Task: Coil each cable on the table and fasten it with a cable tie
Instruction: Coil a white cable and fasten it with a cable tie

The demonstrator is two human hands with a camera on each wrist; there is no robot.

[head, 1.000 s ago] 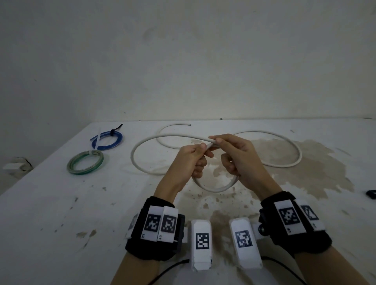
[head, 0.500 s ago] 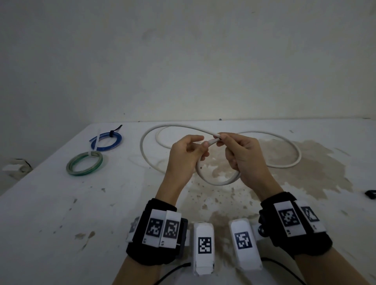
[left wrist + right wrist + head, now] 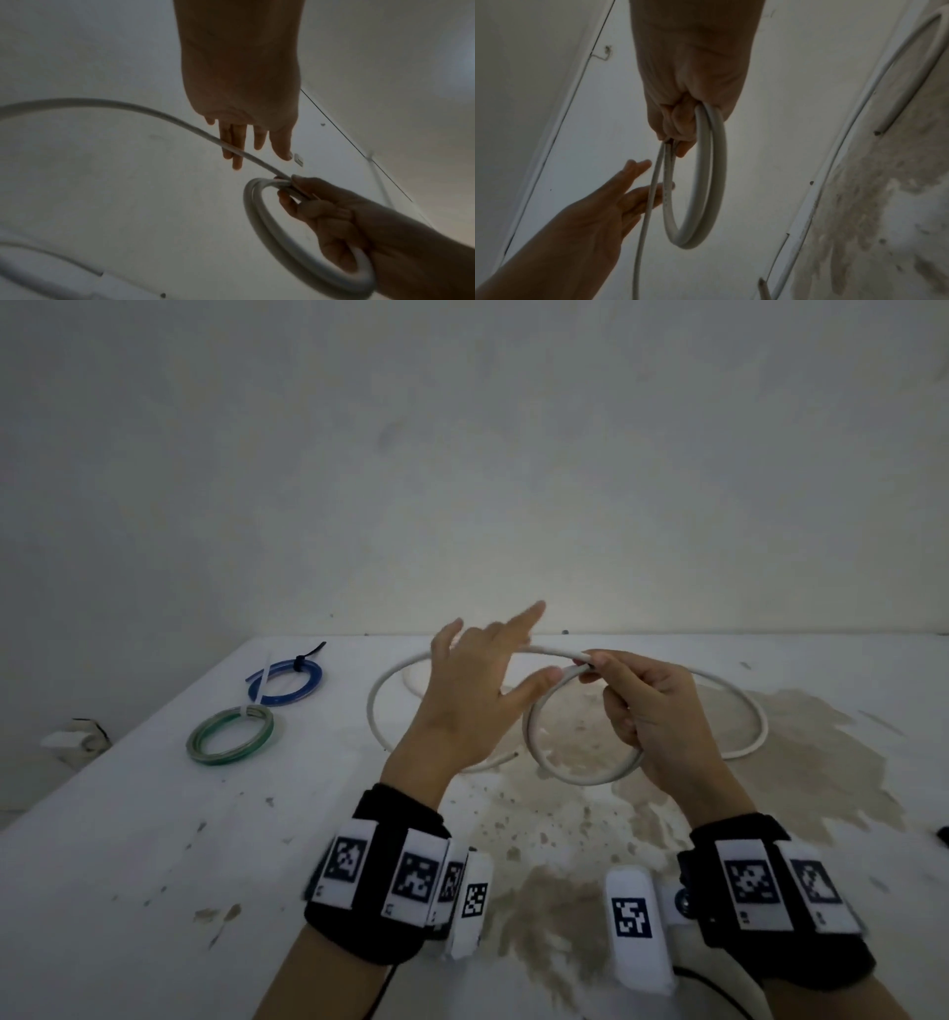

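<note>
Here the white, stained table [image 3: 154, 839] carries my smooth white cable [image 3: 575, 775]. My right hand [image 3: 652, 711] pinches its small round coil above the table; my left hand [image 3: 472, 695] is spread, perhaps touching the loose strand.

Both forearms are bare and are encircled at the wrist by a broad black band: the left wrist band [image 3: 377, 880] and the right wrist band [image 3: 770, 896]. Each band is overlaid with white strips printed with black square-grid markers. A white, rounded camera housing bearing the same kind of marker is mounted on the inner side of each band, and a thin black cable [image 3: 719, 988] is seen trailing from below.
</note>
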